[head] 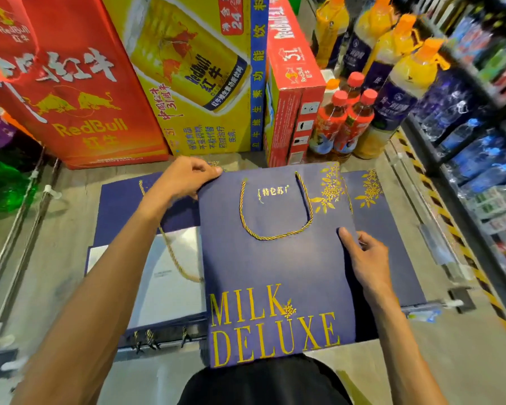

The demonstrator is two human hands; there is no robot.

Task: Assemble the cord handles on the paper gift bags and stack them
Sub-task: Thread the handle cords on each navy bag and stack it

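Observation:
A flat navy paper gift bag (275,267) with gold "MILK DELUXE" lettering lies in front of me, its gold cord handle (275,217) looped on its face. My left hand (184,178) pinches the bag's far left corner. My right hand (362,258) grips its right edge, thumb on top. Under it on the left lies a stack of navy bags (123,206) with a loose gold cord (173,252) and a pale inner panel showing. Another navy bag (386,229) lies under it on the right.
Red Bull cartons (79,92) and a red box (289,92) stand along the far side. Drink bottles (342,124) stand at the back right. Shelves of bottles (479,127) run down the right. Grey floor with metal rails (21,217) lies at the left.

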